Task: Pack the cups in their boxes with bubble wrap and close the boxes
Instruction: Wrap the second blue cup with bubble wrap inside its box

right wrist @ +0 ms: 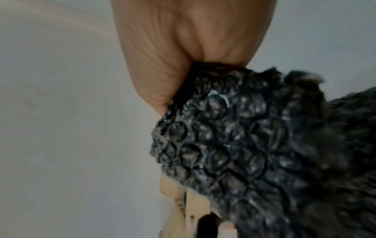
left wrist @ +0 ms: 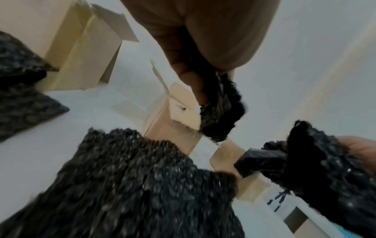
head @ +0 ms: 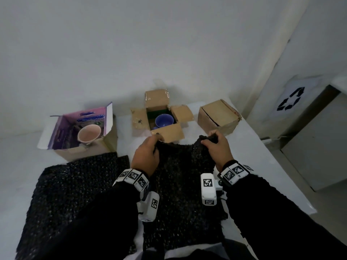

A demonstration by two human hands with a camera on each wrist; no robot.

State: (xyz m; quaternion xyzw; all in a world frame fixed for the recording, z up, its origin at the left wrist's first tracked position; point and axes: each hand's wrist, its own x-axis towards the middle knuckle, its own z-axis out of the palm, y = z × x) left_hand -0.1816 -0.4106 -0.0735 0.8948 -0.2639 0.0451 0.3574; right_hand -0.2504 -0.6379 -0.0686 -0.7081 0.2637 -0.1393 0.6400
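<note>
Both hands lift a sheet of black bubble wrap [head: 180, 177] by its far corners, just in front of the open brown box [head: 170, 135]. My left hand [head: 147, 152] pinches the left corner [left wrist: 219, 109]; my right hand [head: 217, 145] grips the right corner [right wrist: 223, 136] in a fist. A blue cup [head: 164, 120] sits inside that box, whose flaps are spread. A pink cup [head: 89, 135] lies tilted in the open purple-lined box [head: 78, 152] at the left.
A second black bubble wrap sheet [head: 71, 186] lies flat on the white table [head: 18, 156] at the left. A closed brown box [head: 218, 115] stands at the back right. The table's right edge drops off beside a grey bin with a recycling sign [head: 291, 100].
</note>
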